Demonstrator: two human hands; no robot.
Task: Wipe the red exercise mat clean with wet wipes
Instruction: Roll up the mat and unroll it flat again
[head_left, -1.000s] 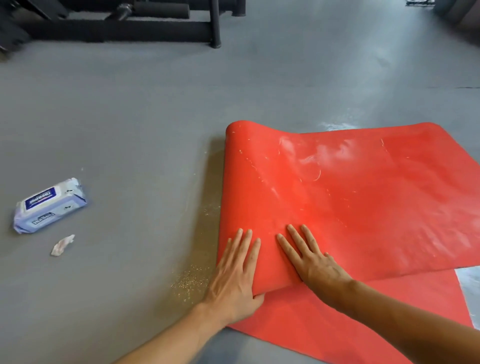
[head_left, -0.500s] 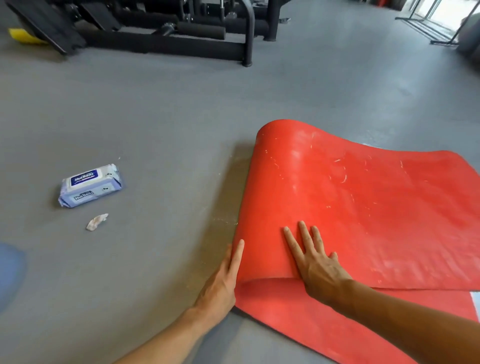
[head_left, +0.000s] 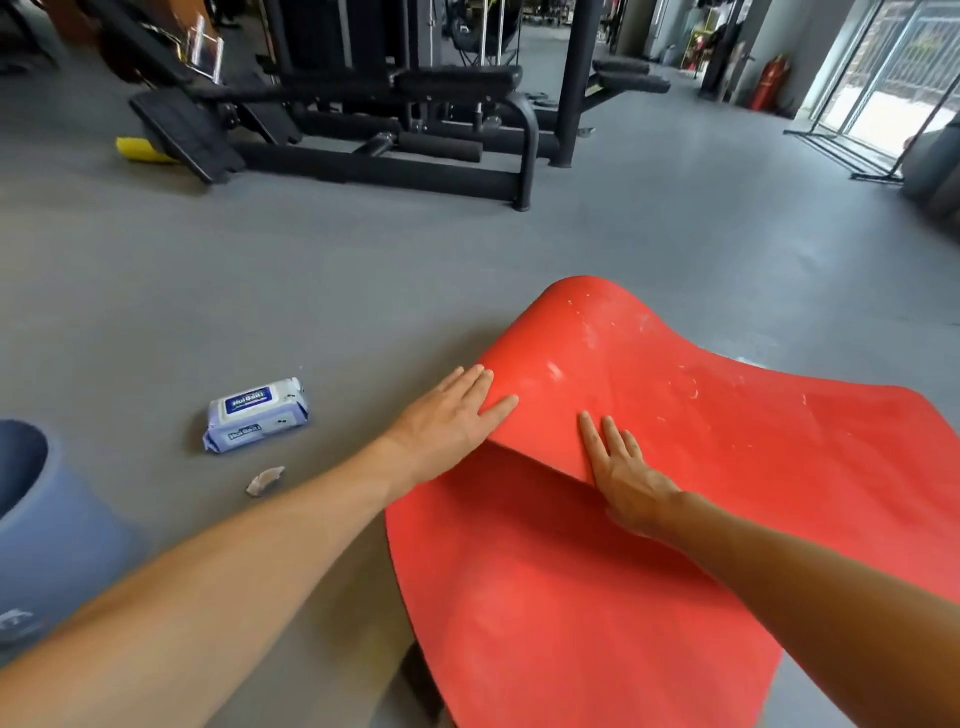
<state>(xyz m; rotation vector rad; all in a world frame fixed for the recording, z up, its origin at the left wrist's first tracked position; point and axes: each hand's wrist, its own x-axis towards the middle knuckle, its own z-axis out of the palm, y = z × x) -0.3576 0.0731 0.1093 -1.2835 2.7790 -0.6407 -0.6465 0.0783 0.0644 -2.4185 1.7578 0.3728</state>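
Both hands lie flat and grasp nothing, the left hand (head_left: 457, 415) and right hand (head_left: 623, 475) pressing the folded-over red exercise mat (head_left: 675, 467) at four o'clock, seemingly to flatten it, wet wipes pack (head_left: 257, 415) untouched at nine o'clock.

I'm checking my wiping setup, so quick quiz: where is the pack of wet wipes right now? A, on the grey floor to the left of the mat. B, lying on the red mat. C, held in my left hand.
A: the pack of wet wipes lies on the grey floor, left of the red mat, while both hands press flat on the mat.
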